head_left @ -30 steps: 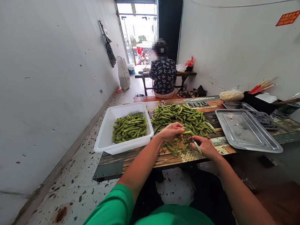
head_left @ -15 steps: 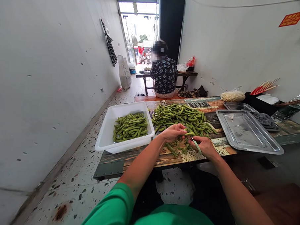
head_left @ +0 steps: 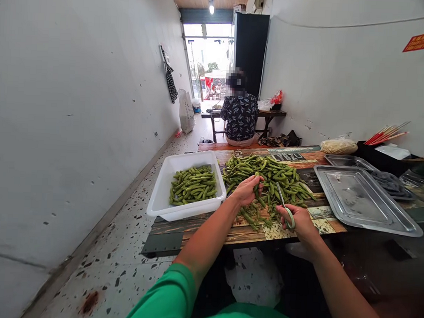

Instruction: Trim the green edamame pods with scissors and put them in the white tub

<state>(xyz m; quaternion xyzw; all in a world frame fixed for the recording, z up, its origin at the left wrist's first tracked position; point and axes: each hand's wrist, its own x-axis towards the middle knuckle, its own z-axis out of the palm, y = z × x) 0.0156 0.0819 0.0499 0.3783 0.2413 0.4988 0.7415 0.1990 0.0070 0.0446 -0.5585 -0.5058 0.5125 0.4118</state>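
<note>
My left hand [head_left: 247,192] is closed, pinching a green edamame pod [head_left: 256,191] near the front of a heap of edamame pods [head_left: 261,168] on the table. To its right, my right hand [head_left: 299,222] is closed around the pale green handles of a pair of scissors [head_left: 281,194]. The blades point away from me, toward the heap, apart from the pod in my left hand. Small trimmings [head_left: 253,218] lie on the table below both hands. A white plastic tub [head_left: 158,188] on the left has many more pods inside.
Metal trays [head_left: 368,203] lie to the right on the patterned wooden table [head_left: 202,228]. Behind them are bagged noodle-like strands [head_left: 339,146] and a black box [head_left: 374,154] with red-tipped sticks. A person [head_left: 239,115] sits farther off at another table, back toward me.
The scissors have moved away from my left hand and now point forward over the heap. My left hand has tilted its pod downward. The camera view has shifted up and left.
</note>
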